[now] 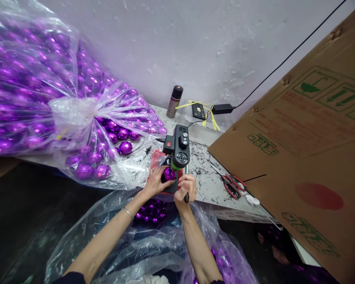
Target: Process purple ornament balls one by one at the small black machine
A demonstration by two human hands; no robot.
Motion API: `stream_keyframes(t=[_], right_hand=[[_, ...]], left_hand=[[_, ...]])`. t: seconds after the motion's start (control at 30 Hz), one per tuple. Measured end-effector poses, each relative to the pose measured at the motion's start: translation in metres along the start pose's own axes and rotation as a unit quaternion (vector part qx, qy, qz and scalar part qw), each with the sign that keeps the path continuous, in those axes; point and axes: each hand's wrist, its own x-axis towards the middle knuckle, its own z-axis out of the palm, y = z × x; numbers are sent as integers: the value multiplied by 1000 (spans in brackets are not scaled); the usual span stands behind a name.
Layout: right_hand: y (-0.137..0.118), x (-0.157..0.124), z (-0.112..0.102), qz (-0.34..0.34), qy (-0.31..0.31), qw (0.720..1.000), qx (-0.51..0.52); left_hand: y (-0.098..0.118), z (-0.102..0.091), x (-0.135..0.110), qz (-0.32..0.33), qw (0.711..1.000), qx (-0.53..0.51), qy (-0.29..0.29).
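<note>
A shiny purple faceted ball [168, 174] sits under a small black bench machine [177, 148] with a red switch and a green collar. My left hand [155, 181] is closed around the ball from the left. My right hand [185, 188] is closed on a thin dark lever or handle beside the machine's base, just right of the ball. A bracelet shows on my left wrist.
A huge clear bag of purple balls [44, 94] fills the left. Another plastic bag [154, 232] holding purple balls lies below my arms. Red scissors [233, 185] lie on the table, a large cardboard box [307, 157] stands right, a flask [174, 101] and power adapter [223, 108] by the wall.
</note>
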Motion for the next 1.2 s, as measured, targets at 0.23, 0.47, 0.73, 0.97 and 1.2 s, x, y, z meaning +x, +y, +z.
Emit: stream_keyframes(t=[0.23,0.47,0.73,0.97,1.2], right_hand=[[2,-2,3,-38,0,999,10],[-20,42,-9,2,-29,1000,6],[-33,51,-15,66,-63,996,1],[-26,35,-11,56,-39,998,19],[-25,36,-11,44,-41,998,12]], left_hand=[[-3,0,2,11,1000,7,10],[-7,3,3,53,997,43,41],[5,-23,-57,104,988,104,53],[-24,-119,19,-105,923,316,195],[-42,-133,56,-147,900,409,17]])
